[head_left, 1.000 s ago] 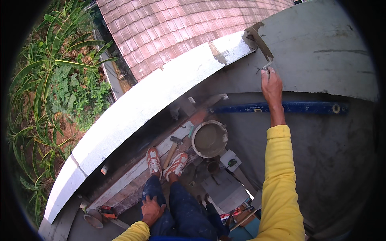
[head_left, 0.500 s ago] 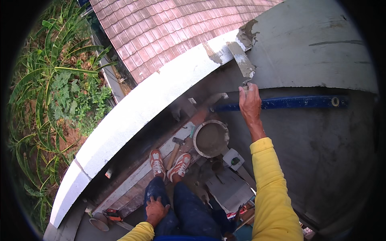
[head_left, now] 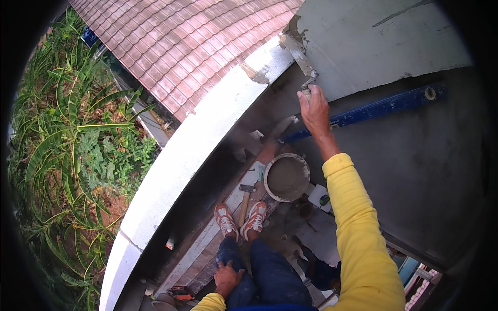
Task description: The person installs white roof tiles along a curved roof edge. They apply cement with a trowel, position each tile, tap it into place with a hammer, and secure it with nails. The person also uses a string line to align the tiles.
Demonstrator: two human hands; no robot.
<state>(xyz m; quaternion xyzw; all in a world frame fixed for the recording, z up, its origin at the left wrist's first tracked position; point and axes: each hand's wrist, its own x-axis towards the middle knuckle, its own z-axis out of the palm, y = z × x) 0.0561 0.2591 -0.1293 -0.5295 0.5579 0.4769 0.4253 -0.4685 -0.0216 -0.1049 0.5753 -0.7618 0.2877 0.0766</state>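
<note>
My right hand [head_left: 316,111] is closed around the handle of a trowel [head_left: 299,54]. The blade, smeared with grey mortar, lies against the end of a curved white block ledge [head_left: 207,135], where it meets a grey plastered surface [head_left: 384,46]. Patches of wet mortar [head_left: 254,73] stick to the ledge left of the blade. My left hand [head_left: 227,278] rests on my leg near the knee, fingers loosely spread and holding nothing. Below my right forearm stands a round bucket [head_left: 266,179] of grey mortar [head_left: 288,178].
A long blue spirit level [head_left: 384,106] lies along the grey wall. A hammer [head_left: 244,203] lies between my shoes on the wooden planks [head_left: 194,249]. Dark blue clothing [head_left: 317,270] shows below, right of my legs. Past the ledge are a tiled roof [head_left: 181,46] and plants [head_left: 67,155].
The view has turned, shifting the planks and bucket rightward in it. My right hand still grips the trowel, its blade still at the ledge's end. My left hand stays on my leg.
</note>
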